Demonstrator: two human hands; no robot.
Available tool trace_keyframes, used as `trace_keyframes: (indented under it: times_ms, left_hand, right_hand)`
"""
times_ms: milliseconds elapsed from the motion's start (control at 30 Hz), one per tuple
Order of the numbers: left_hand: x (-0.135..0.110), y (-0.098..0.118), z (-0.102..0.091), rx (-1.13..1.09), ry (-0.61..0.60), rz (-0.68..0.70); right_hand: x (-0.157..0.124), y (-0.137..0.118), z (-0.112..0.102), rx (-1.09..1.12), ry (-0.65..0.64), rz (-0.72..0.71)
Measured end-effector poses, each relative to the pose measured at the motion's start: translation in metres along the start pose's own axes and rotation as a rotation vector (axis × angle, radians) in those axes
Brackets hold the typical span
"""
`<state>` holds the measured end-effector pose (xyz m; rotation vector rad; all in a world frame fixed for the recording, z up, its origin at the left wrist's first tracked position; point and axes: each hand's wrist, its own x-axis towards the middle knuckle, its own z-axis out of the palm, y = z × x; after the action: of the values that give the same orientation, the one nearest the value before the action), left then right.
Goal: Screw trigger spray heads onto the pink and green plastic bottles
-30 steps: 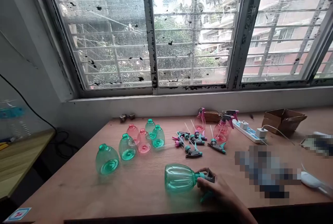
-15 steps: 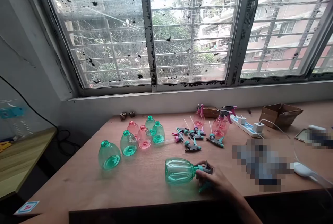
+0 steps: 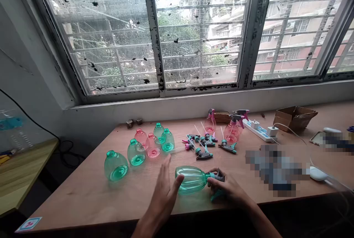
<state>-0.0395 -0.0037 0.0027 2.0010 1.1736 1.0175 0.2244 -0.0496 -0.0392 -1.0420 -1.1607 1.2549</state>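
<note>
A clear green spray bottle (image 3: 191,179) lies on its side near the front edge of the wooden table (image 3: 83,193). My right hand (image 3: 229,190) is closed around its grey and teal trigger head (image 3: 217,176). My left hand (image 3: 165,186) is open with fingers stretched out, its thumb touching the bottle's base end. Behind stand several green and pink headless bottles (image 3: 136,152). A pile of loose trigger heads with dip tubes (image 3: 203,145) lies in the middle of the table.
Two pink assembled spray bottles (image 3: 233,129) stand near the back. A white power strip (image 3: 260,130), a cardboard box (image 3: 294,116) and a white mouse (image 3: 318,173) are at the right. A second table (image 3: 16,171) is at the left. Barred windows fill the back wall.
My left hand has come into view from below and reached the lying bottle's base. The right hand stays on the trigger head. The view has shifted slightly downward.
</note>
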Motion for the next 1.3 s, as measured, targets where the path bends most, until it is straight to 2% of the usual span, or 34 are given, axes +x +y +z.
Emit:
trace_keyframes:
  times_ms: [167, 467, 633, 767, 933, 1133, 1300]
  left_hand:
    - [0.004, -0.005, 0.017, 0.041, -0.21, -0.045]
    - [0.009, -0.015, 0.015, -0.318, -0.298, 0.009]
    - [0.006, -0.016, 0.015, -0.319, -0.32, -0.018]
    - [0.007, -0.019, 0.014, -0.238, -0.303, 0.03]
    - [0.007, -0.023, 0.015, -0.271, -0.317, 0.008]
    - [0.009, -0.019, 0.012, -0.279, -0.324, 0.036]
    - [0.007, -0.016, 0.012, -0.25, -0.327, 0.002]
  right_hand:
    - [0.001, 0.0, 0.0, 0.009, 0.044, -0.006]
    - [0.0, 0.002, 0.0, 0.012, 0.068, 0.016]
    - [0.001, 0.006, -0.001, 0.022, 0.063, 0.02]
    - [0.001, 0.006, -0.002, 0.043, 0.054, 0.006]
    - [0.0, 0.001, 0.0, 0.04, 0.051, 0.015]
    - [-0.001, 0.0, 0.0, -0.01, 0.022, 0.022]
    - [-0.001, 0.002, -0.001, 0.0, 0.024, 0.013]
